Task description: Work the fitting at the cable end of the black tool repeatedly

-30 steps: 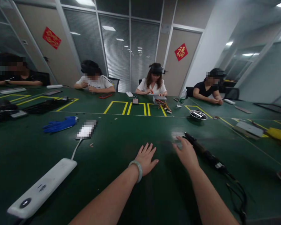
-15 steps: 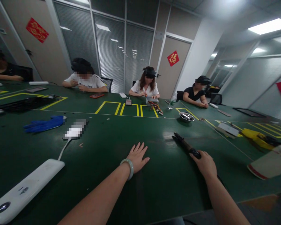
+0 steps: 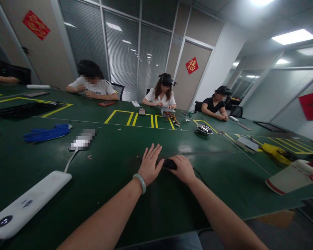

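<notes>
My right hand (image 3: 182,168) is closed around the black end of a dark, stick-shaped corded tool (image 3: 170,164). Its thin cable runs out behind that hand over the green table (image 3: 114,205). Most of the tool's length is hidden behind my left hand (image 3: 150,165), so its exact kind does not show. That left hand, with a pale bangle (image 3: 140,183) at the wrist, has its fingers stretched out and its thumb close to the tool's black end. Whether its palm touches the tool or the table I cannot tell.
A white power bank (image 3: 33,201) is cabled to a blurred-out device (image 3: 82,140) on the left, near a blue glove (image 3: 48,133). Ahead stand a metal bowl (image 3: 205,130) and a water bottle (image 3: 190,113). A white container (image 3: 287,178) stands right. Several people sit opposite.
My right hand has swung left with the tool, from well to the right to beside my left hand. The left hand has lifted or shifted slightly forward, fingers still stretched. The view has turned slightly.
</notes>
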Action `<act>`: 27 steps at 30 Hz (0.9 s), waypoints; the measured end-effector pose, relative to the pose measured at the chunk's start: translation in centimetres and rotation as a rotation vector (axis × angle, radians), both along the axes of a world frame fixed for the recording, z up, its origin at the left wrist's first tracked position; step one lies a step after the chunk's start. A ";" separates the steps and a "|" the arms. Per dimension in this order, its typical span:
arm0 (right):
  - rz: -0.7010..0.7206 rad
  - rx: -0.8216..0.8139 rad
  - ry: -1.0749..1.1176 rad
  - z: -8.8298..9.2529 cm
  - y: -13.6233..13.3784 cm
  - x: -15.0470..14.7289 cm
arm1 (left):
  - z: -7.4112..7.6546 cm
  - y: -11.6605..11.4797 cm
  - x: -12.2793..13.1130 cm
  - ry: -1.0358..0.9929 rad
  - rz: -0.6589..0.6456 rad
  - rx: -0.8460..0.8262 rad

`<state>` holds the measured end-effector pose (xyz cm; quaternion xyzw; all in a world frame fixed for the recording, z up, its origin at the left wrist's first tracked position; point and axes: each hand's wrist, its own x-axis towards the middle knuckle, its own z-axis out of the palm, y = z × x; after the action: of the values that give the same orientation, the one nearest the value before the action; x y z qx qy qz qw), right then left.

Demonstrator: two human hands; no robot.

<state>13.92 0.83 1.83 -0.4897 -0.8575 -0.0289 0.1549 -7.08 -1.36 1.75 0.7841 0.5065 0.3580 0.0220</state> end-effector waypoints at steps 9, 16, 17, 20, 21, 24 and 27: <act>0.214 -0.206 0.056 -0.5 1.6 -5.3 | -0.6 0.9 -0.9 -0.037 0.016 -0.049; 0.042 -0.302 0.053 3.5 -1.1 2.0 | -0.9 0.8 -0.5 0.007 -0.081 -0.095; -0.004 -0.323 0.027 3.7 -1.4 3.1 | -1.0 0.7 -0.3 0.024 -0.105 -0.096; -0.068 -0.369 -0.064 3.7 -2.4 5.2 | -1.0 0.5 0.5 0.077 -0.171 -0.088; -0.064 -0.375 -0.087 3.5 -2.7 5.5 | -1.0 0.4 0.8 0.094 -0.186 -0.091; -0.045 -0.378 -0.122 2.9 -3.0 5.8 | -1.2 0.2 1.5 0.137 -0.208 -0.117; -0.022 -0.390 -0.120 2.4 -2.6 5.5 | -1.5 0.1 1.9 0.177 -0.220 -0.144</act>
<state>19.40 -1.78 4.27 -0.5174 -0.8490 0.1069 0.0053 -5.17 -1.27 0.30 0.8598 0.4417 0.2456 0.0726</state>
